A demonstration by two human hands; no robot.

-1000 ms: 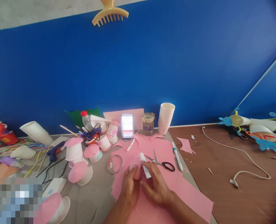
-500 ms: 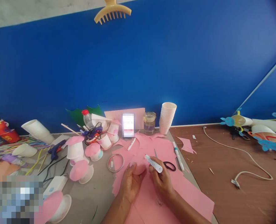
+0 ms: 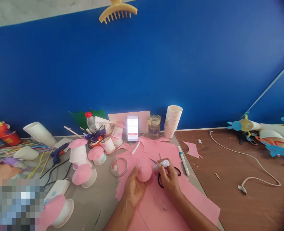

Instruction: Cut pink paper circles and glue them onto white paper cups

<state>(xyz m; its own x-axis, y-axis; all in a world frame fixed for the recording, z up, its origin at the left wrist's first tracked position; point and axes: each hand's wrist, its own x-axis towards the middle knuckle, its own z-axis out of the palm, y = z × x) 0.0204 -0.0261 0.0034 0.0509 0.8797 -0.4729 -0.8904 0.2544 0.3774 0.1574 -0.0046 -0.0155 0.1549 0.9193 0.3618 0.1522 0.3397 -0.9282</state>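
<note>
My left hand [image 3: 133,189] grips a small round pink paper piece [image 3: 145,170], slightly domed, by its lower left edge. In my right hand [image 3: 170,180] is a white marker [image 3: 163,164], its blunt end pointing up to the right and apart from the paper piece. Scissors [image 3: 153,161] with black handles lie partly under my right hand, blades toward the far side. Beneath both hands are pink paper sheets [image 3: 192,200]. A second marker [image 3: 184,161] with a teal band lies on their right edge, and a small white cap-like piece [image 3: 135,148] lies farther back.
A lit phone [image 3: 132,128] stands at the back beside a glass jar [image 3: 154,126] and stacked paper cups [image 3: 172,122]. Cups with pink tops [image 3: 81,174], a glue gun [image 3: 57,153] and a tape ring [image 3: 119,167] are on the left. A white cable [image 3: 247,157] lies right.
My right hand has drawn the marker away from the pink paper piece, rightward. The paper piece is tipped so its face shows more. More of the scissors shows.
</note>
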